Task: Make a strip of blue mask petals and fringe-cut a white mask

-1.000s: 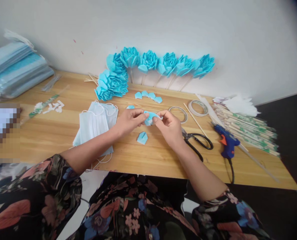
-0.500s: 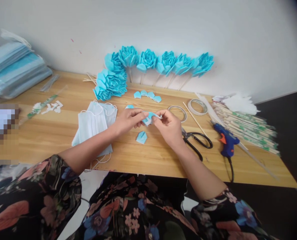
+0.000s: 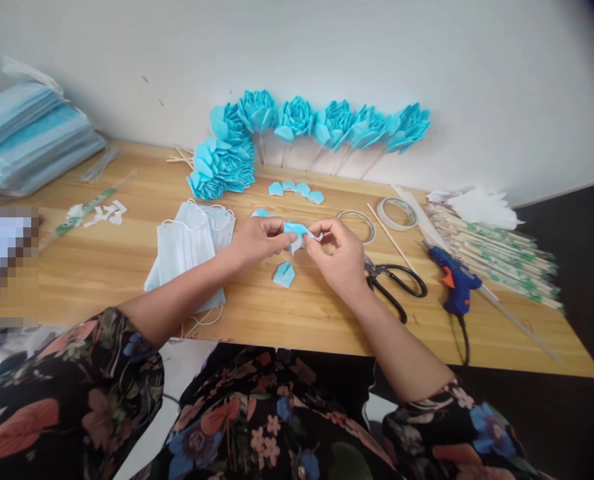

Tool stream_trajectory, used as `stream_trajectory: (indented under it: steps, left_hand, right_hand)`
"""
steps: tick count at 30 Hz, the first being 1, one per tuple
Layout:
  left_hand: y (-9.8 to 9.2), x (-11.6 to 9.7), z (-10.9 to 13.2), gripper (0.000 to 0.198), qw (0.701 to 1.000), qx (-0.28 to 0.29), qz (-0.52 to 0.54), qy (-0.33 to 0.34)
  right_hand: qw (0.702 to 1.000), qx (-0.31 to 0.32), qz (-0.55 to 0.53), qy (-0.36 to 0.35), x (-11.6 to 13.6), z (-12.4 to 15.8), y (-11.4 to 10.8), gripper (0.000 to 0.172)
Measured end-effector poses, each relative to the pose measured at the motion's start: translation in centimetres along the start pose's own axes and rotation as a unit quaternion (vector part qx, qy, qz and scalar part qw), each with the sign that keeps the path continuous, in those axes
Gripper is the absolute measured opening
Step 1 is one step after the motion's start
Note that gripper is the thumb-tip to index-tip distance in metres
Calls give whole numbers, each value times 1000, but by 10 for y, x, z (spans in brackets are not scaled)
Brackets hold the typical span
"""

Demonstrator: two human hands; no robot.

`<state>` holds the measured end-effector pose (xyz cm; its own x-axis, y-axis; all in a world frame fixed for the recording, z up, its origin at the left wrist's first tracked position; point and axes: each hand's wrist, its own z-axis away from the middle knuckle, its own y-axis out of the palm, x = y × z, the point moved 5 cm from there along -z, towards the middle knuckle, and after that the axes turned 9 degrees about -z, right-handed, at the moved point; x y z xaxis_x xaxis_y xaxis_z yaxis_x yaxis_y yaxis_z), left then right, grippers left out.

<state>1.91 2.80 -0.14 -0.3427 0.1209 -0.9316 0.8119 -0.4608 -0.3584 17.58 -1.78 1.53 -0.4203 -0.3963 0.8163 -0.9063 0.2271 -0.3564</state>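
Between my two hands is a small blue-and-white piece of mask fabric [image 3: 295,233], partly folded. My left hand [image 3: 261,239] pinches its left end, thumb on top. My right hand [image 3: 337,252] grips the other end between thumb and fingers. Just below lies a folded blue petal [image 3: 283,274] on the table. Another blue piece [image 3: 261,213] shows partly behind my left hand. Farther back, several folded petals [image 3: 297,191] form a curved row. Flat face masks [image 3: 184,250] with white ear loops lie under and beside my left forearm.
Blue fabric flowers [image 3: 297,120] on sticks lean along the wall. To the right are black-handled scissors [image 3: 401,280], tape rolls [image 3: 397,213], a blue glue gun [image 3: 455,277] and wrapped chopsticks [image 3: 511,257]. Stacked masks [image 3: 31,140] and white scraps [image 3: 109,213] are at the left.
The fabric piece has turned between my fingers, and more of its blue face shows. My hands stay in nearly the same place.
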Motion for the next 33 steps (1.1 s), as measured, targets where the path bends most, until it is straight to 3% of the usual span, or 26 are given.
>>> stream_trajectory:
  steps: [6, 19, 29, 33]
  left_hand:
    - [0, 1, -1, 21, 1000, 3, 16, -10]
    - [0, -1, 1, 20, 997, 2, 81, -8]
    - [-2, 0, -1, 39, 997, -14, 71, -2]
    - [-3, 1, -1, 38, 996, -29, 77, -14]
  right_hand:
    - [995, 31, 47, -87, 5, 3, 3, 17]
    - [985, 40, 84, -143, 6, 2, 3, 14]
    - [961, 67, 179, -202, 12, 5, 6, 22]
    - [950, 78, 209, -219, 16, 7, 9, 22]
